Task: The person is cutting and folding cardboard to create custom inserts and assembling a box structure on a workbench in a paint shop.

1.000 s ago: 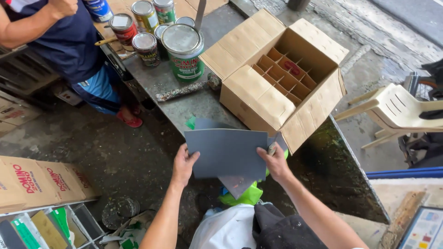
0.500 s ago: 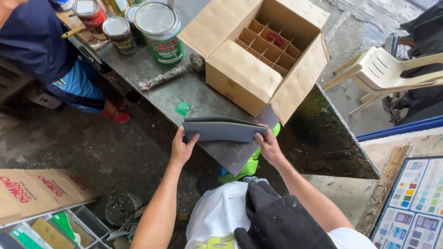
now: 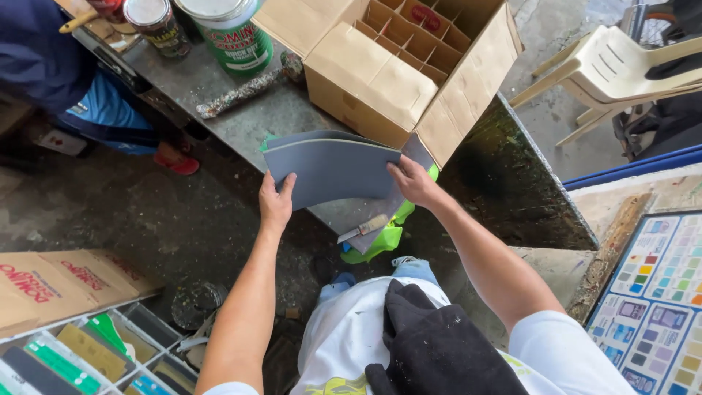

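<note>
A grey flexible sheet point(image 3: 329, 168) bends upward between my hands, over the near edge of a stained metal table point(image 3: 292, 117). My left hand point(image 3: 276, 203) grips its lower left edge, and my right hand point(image 3: 413, 181) grips its right edge. Just behind the sheet stands an open cardboard box point(image 3: 387, 77) with cardboard dividers inside. A putty knife point(image 3: 363, 228) lies at the table's edge below the sheet, on a green object point(image 3: 380, 240).
Paint cans point(image 3: 230, 33) stand at the table's far left, with a foil-wrapped roll point(image 3: 248, 88) beside them. Another person in blue point(image 3: 66, 80) stands at the left. A plastic chair point(image 3: 621, 66) is at the right, a colour chart point(image 3: 651, 292) lower right, boxes point(image 3: 51, 289) lower left.
The flat sheet has been bent into an upward curve between both hands. The view has shifted, bringing the table and box closer.
</note>
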